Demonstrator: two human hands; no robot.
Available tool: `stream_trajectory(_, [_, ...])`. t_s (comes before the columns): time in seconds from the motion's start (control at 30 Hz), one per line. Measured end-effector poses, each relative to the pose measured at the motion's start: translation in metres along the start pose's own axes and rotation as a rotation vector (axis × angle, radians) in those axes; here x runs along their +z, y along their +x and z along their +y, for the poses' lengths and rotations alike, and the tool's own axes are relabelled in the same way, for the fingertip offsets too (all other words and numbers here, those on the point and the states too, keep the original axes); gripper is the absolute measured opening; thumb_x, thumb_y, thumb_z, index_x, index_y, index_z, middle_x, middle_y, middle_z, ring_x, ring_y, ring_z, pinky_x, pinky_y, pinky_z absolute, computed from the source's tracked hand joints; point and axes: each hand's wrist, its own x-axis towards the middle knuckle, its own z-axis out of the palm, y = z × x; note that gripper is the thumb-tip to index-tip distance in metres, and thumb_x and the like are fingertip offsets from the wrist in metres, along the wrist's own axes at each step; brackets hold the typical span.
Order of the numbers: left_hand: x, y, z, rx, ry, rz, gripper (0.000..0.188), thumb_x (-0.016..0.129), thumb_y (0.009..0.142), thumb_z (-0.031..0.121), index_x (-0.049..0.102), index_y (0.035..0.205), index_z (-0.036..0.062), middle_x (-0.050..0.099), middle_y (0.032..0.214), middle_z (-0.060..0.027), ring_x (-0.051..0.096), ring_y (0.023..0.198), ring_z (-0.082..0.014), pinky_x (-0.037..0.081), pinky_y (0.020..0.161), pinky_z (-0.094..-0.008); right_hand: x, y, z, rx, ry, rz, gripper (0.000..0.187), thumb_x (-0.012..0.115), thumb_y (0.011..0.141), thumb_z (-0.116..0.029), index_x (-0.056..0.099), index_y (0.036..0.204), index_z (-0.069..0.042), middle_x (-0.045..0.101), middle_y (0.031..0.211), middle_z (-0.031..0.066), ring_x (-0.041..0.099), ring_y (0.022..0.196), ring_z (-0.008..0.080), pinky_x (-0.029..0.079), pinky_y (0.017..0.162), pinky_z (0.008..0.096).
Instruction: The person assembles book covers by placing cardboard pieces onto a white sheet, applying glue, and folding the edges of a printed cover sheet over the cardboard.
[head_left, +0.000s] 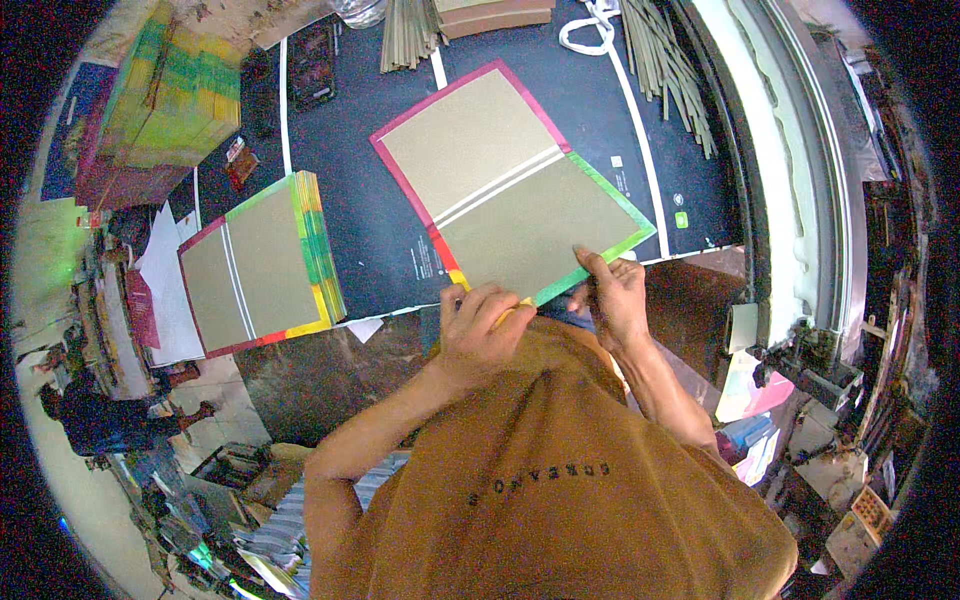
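my brown shirt (560,470) fills the lower middle of the view and hides my wrists' undersides and the near table edge. the fisheye rim bends and darkens everything at the sides, so the clutter at far right is hard to make out. my left hand (483,330) is curled over the near edge of an open cover (510,185), fingers folded down on its border. my right hand (612,295) presses on the same edge just beside it, fingers flat and thumb tucked; i cannot tell whether it pinches the board or only pushes.

the cover lies flat on the dark table (370,225), in front of me at centre. it is two tan boards with a pale strip between them, framed by paper that runs pink, yellow and green.

to my left sits a stack (265,265) of like covers, rainbow edges showing. further left, a taller pile (175,95) is blurred. thin strips (665,65) lie at the top right.
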Motion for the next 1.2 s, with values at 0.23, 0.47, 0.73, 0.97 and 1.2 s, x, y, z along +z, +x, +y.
stream_trajectory(0.23, [-0.023,0.039,-0.033,-0.140,-0.092,0.214,0.014,0.080,0.079,0.002,0.075,0.092,0.0037,0.068,0.087,-0.0069,0.065,0.078,-0.0255,0.050,0.069,-0.0385,0.015,-0.021,-0.055,-1.257,-0.967,-0.180,0.038,0.080,0.085,-0.027,0.073,0.117,-0.008,0.069,0.100,0.0050,0.066,0.089,0.0211,0.050,0.073,0.0362])
stream_trajectory(0.47, [-0.031,0.045,-0.055,-0.097,-0.136,0.253,0.014,0.080,0.079,0.001,0.077,0.092,0.0030,0.072,0.083,-0.0072,0.068,0.077,-0.0246,0.053,0.073,-0.0363,0.061,0.051,-0.078,-1.609,-1.282,-0.501,0.014,0.065,0.082,-0.028,0.064,0.092,-0.018,0.055,0.091,-0.0026,0.055,0.094,0.0194,0.039,0.087,0.0432])
stream_trajectory(0.73, [-0.083,0.024,-0.048,-0.273,-0.155,0.433,0.092,0.089,0.075,0.046,0.050,0.139,-0.0086,0.055,0.142,-0.0256,0.053,0.133,-0.0392,0.041,0.111,-0.0502,0.051,0.012,-0.121,-1.570,-1.018,-0.451,0.018,0.084,0.073,-0.021,0.075,0.087,-0.014,0.068,0.088,-0.0018,0.062,0.091,0.0197,0.036,0.090,0.0387])
stream_trajectory(0.97, [-0.106,0.045,-0.010,-0.244,-0.136,0.569,0.072,0.078,0.084,0.030,0.047,0.139,-0.0052,0.050,0.144,-0.0290,0.046,0.138,-0.0430,0.032,0.117,-0.0548,0.002,0.052,-0.126,-0.736,-0.211,-0.016,0.015,0.082,0.084,-0.013,0.076,0.081,0.000,0.071,0.082,0.0036,0.062,0.076,0.0128,0.047,0.071,0.0267])
stream_trajectory(1.2, [0.028,0.083,-0.082,-0.395,-0.063,0.012,0.058,0.069,0.094,0.028,0.051,0.139,-0.0031,0.046,0.149,-0.0272,0.041,0.141,-0.0447,0.031,0.119,-0.0512,-0.015,0.162,-0.041,-0.218,-0.097,0.051,0.020,0.083,0.086,-0.021,0.077,0.085,-0.001,0.073,0.080,0.0021,0.060,0.063,0.0092,0.049,0.060,0.0275])
